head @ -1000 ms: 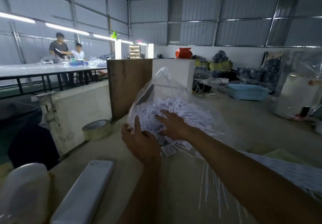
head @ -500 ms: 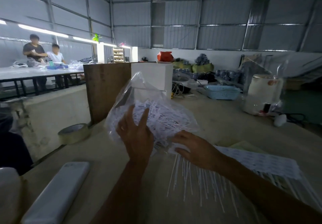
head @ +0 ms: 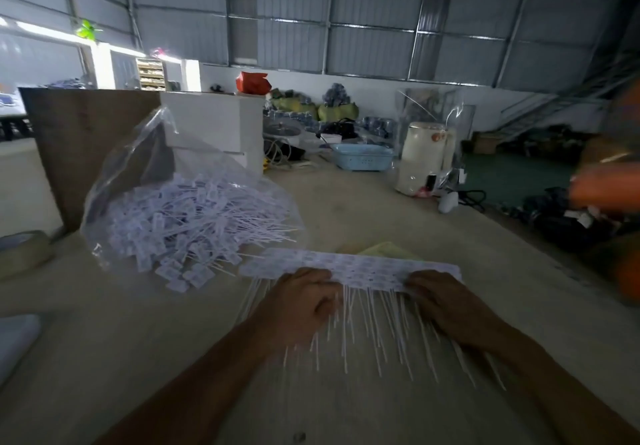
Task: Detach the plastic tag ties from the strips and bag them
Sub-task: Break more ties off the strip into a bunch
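A clear plastic bag [head: 145, 154] lies on the table at the left, its mouth facing right, full of loose white tag ties [head: 194, 223]; some spill out at its mouth. In front of me a long white strip of joined tag ties [head: 363, 266] lies across the table, thin tails hanging toward me. My left hand [head: 301, 302] grips the strip left of its middle, fingers curled over its near edge. My right hand [head: 440, 299] grips the strip near its right end.
A roll of tape [head: 24, 250] sits at the far left, a brown board [head: 86, 147] and white box [head: 221, 126] behind the bag. A blue basket [head: 362, 157] and white appliance [head: 424, 157] stand farther back. A blurred person in orange [head: 609, 185] is at the right edge.
Both hands have left the bag and moved right to take hold of the strip. The bag now lies untouched on the table. The view has swung to the right.
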The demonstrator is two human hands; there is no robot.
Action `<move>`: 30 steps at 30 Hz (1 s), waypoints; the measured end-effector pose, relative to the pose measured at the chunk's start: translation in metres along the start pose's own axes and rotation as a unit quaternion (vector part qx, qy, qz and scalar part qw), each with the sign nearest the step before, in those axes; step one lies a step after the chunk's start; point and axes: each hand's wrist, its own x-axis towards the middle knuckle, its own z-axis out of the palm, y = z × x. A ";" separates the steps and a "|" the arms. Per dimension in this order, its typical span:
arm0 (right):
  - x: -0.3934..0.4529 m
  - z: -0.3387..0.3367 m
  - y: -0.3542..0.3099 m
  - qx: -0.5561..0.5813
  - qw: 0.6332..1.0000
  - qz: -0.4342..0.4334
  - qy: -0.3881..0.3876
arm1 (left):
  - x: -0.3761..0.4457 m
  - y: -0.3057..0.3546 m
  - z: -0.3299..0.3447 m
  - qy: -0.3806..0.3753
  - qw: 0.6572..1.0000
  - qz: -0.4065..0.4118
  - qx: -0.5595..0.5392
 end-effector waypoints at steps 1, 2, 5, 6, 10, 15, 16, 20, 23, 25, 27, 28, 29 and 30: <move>0.000 -0.002 -0.002 0.003 1.000 0.005 0.013 | 0.001 0.000 -0.002 0.002 1.000 -0.004 0.003; 0.001 -0.003 -0.005 0.000 1.000 0.008 0.028 | 0.001 0.000 -0.004 0.004 1.000 -0.005 0.010; 0.006 -0.004 -0.011 -0.021 0.999 0.005 0.048 | 0.002 0.004 -0.005 0.015 1.000 -0.013 0.011; 0.008 -0.003 -0.012 -0.034 0.999 -0.002 0.038 | 0.001 0.005 -0.004 0.021 1.000 -0.020 0.013; 0.010 -0.004 -0.013 -0.048 0.999 -0.015 0.004 | 0.003 0.007 -0.002 0.045 0.998 -0.040 0.010; 0.007 -0.002 -0.017 -0.025 0.999 -0.021 0.033 | 0.002 0.007 -0.002 0.046 0.998 -0.038 -0.001; 0.007 -0.003 -0.017 -0.023 0.999 -0.025 0.032 | 0.002 0.009 -0.002 0.051 0.998 -0.037 -0.003; 0.005 -0.012 -0.021 0.045 0.995 -0.012 0.089 | 0.002 0.018 -0.010 0.094 0.994 -0.027 -0.046; 0.002 -0.024 -0.023 0.089 0.986 0.019 0.136 | 0.002 0.029 -0.018 0.139 0.989 0.007 -0.049; 0.000 -0.033 -0.019 0.073 0.987 0.044 0.138 | 0.002 0.033 -0.025 0.166 0.985 0.026 -0.048; -0.002 -0.039 -0.016 0.035 0.990 0.060 0.121 | 0.003 0.035 -0.031 0.187 0.981 0.027 -0.042; -0.003 -0.040 -0.015 0.023 0.991 0.065 0.111 | 0.002 0.036 -0.033 0.195 0.980 0.027 -0.035; -0.004 -0.042 -0.014 0.013 0.992 0.066 0.104 | 0.002 0.038 -0.034 0.201 0.979 0.030 -0.027; -0.004 -0.042 -0.013 0.003 0.993 0.066 0.098 | 0.001 0.040 -0.035 0.207 0.978 0.034 -0.020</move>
